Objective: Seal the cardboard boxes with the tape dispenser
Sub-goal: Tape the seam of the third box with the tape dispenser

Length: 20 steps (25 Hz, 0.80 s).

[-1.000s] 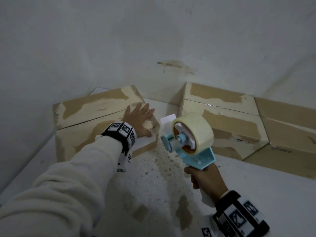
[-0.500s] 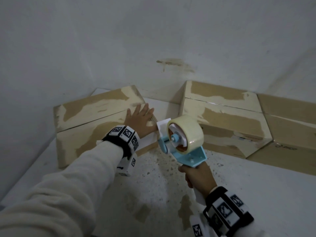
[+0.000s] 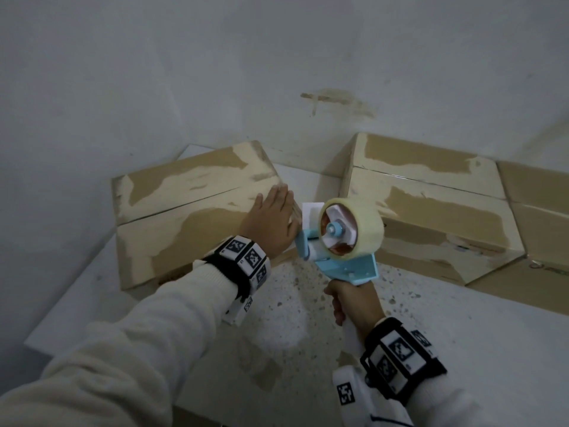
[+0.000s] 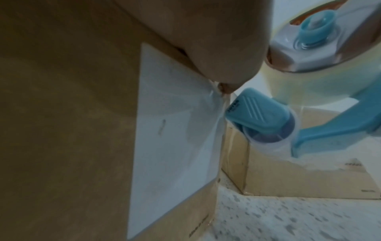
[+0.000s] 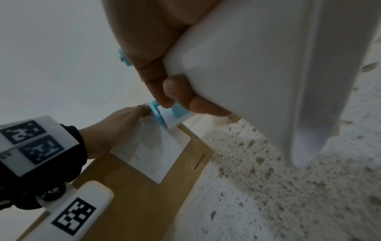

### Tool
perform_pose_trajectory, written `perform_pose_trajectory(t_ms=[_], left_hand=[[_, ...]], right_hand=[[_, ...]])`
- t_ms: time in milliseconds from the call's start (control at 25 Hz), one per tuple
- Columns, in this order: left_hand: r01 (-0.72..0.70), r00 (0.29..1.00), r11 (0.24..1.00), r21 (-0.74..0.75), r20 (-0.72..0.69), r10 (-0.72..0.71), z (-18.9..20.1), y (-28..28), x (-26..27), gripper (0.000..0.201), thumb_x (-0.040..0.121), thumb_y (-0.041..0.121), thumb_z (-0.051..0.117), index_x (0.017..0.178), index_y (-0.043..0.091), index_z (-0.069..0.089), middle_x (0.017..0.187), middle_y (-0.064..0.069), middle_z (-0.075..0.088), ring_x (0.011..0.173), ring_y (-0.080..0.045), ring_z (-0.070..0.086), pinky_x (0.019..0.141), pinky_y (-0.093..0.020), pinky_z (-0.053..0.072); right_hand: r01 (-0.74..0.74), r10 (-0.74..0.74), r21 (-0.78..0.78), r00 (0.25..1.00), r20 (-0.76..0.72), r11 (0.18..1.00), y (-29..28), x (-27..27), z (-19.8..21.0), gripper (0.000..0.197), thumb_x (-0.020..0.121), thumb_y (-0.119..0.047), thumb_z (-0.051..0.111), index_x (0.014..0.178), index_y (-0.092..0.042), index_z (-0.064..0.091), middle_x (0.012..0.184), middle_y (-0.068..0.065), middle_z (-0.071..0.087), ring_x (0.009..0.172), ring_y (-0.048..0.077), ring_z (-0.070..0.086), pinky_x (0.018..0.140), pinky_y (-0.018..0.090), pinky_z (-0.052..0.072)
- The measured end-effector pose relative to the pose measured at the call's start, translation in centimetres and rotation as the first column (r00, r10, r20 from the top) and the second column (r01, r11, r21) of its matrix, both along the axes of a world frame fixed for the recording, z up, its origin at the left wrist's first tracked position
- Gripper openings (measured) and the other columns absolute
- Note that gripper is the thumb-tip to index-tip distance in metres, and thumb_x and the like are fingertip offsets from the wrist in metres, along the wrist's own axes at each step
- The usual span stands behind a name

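left hand (image 3: 271,221) flat — cardboard box (image 3: 184,217) | right hand (image 3: 354,303) grips tape dispenser (image 3: 341,241)

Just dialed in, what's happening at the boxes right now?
A person is taping the left cardboard box. Their left hand lies flat on its top near the right end, while the right hand grips the tape dispenser, whose front meets the box's end by the white label. The top seam looks untaped.
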<state>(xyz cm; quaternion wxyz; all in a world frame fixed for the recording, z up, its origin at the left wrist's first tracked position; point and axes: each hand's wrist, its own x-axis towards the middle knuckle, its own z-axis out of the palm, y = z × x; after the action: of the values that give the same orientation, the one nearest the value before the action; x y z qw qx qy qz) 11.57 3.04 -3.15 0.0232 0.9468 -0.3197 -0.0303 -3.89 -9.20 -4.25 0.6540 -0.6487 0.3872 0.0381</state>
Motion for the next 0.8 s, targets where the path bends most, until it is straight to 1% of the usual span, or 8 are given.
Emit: perform_pose_trajectory(t_ms=[160, 360, 480, 600, 800], left_hand=[[-0.008, 1.0, 1.0, 0.012, -0.016, 0.008, 0.0, -0.1, 0.1, 0.063, 0.098, 0.04, 0.023, 0.149, 0.006, 0.007, 0.159, -0.01, 0.006, 0.147, -0.024, 0.005, 0.119, -0.043, 0.01], [-0.013, 1.0, 0.999, 0.032, -0.015, 0.013, 0.1, -0.2, 0.0, 0.065, 0.098, 0.044, 0.022, 0.149, 0.007, 0.008, 0.159, -0.009, 0.007, 0.147, -0.023, 0.005, 0.119, -0.041, 0.01], [-0.027, 0.999, 0.999, 0.026, -0.017, 0.027, 0.2, -0.2, 0.0, 0.064, 0.099, 0.043, 0.022, 0.149, 0.007, 0.008, 0.159, -0.009, 0.008, 0.147, -0.023, 0.006, 0.119, -0.04, 0.011], [-0.029, 0.999, 0.999, 0.028, -0.015, 0.03, 0.3, -0.3, -0.4, 0.064, 0.099, 0.042, 0.023, 0.149, 0.006, 0.009, 0.159, -0.01, 0.008, 0.147, -0.023, 0.006, 0.119, -0.04, 0.011], [-0.04, 0.999, 0.999, 0.024, -0.013, 0.04, 0.4, -0.4, -0.5, 0.065, 0.098, 0.044, 0.024, 0.149, 0.006, 0.01, 0.159, -0.009, 0.009, 0.147, -0.023, 0.008, 0.118, -0.04, 0.011]], right_hand=[[0.01, -0.008, 0.041, 0.999, -0.035, 0.999, 0.4, 0.3, 0.2, 0.028, 0.072, 0.004, 0.055, 0.055, -0.011, 0.04, 0.038, 0.004, 0.035, 0.032, 0.02, 0.029, 0.043, 0.027, 0.027], [0.037, -0.031, 0.091, 0.998, -0.061, 0.995, 0.5, 0.3, 0.7, 0.028, 0.073, 0.003, 0.054, 0.058, -0.012, 0.036, 0.043, 0.006, 0.032, 0.032, 0.019, 0.025, 0.041, 0.024, 0.024], [0.061, -0.054, 0.105, 0.996, -0.074, 0.993, 0.8, 0.4, 1.1, 0.027, 0.072, 0.004, 0.052, 0.059, -0.013, 0.035, 0.043, 0.005, 0.03, 0.032, 0.018, 0.023, 0.042, 0.023, 0.022], [0.082, -0.074, 0.106, 0.995, -0.074, 0.991, 0.8, 0.2, 1.6, 0.028, 0.071, 0.004, 0.052, 0.058, -0.013, 0.035, 0.04, 0.004, 0.03, 0.031, 0.017, 0.023, 0.041, 0.023, 0.021], [0.057, -0.05, 0.072, 0.995, -0.087, 0.996, 0.5, 0.1, 2.5, 0.027, 0.071, 0.005, 0.05, 0.058, -0.013, 0.034, 0.042, 0.005, 0.03, 0.028, 0.017, 0.023, 0.04, 0.02, 0.021]])
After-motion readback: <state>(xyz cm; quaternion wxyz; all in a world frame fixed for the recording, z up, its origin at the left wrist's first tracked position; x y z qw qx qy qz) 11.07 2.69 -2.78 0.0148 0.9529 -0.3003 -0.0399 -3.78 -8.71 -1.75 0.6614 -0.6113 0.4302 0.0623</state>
